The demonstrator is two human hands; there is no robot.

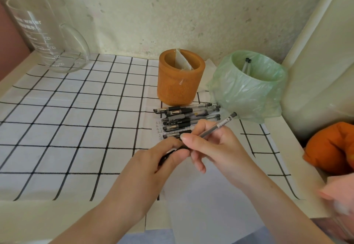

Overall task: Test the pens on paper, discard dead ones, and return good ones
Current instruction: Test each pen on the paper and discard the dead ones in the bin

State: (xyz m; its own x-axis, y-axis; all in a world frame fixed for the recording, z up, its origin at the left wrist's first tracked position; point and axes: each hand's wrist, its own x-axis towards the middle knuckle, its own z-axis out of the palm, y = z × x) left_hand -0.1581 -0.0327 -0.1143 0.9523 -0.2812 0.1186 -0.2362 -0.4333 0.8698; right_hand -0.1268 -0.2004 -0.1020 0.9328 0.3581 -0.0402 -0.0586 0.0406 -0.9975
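Note:
My right hand [212,144] grips a clear-barrelled black pen [220,126] that slants up to the right. My left hand [162,157] pinches the black cap [166,154] at that pen's lower end, so both hands meet over the white paper [206,196]. Several black pens [187,116] lie in a row on the paper just beyond my fingers. Behind them stands the orange pen holder [180,83] with a folded paper inside. To its right is a bin lined with a green bag [249,88], and two pens [247,65] stick up inside it.
A checked white cloth [76,119] covers the table. A large glass measuring jug [47,35] stands at the back left. An orange cushion [331,146] and a pink object [339,192] sit at the right edge. The wall runs close behind the containers.

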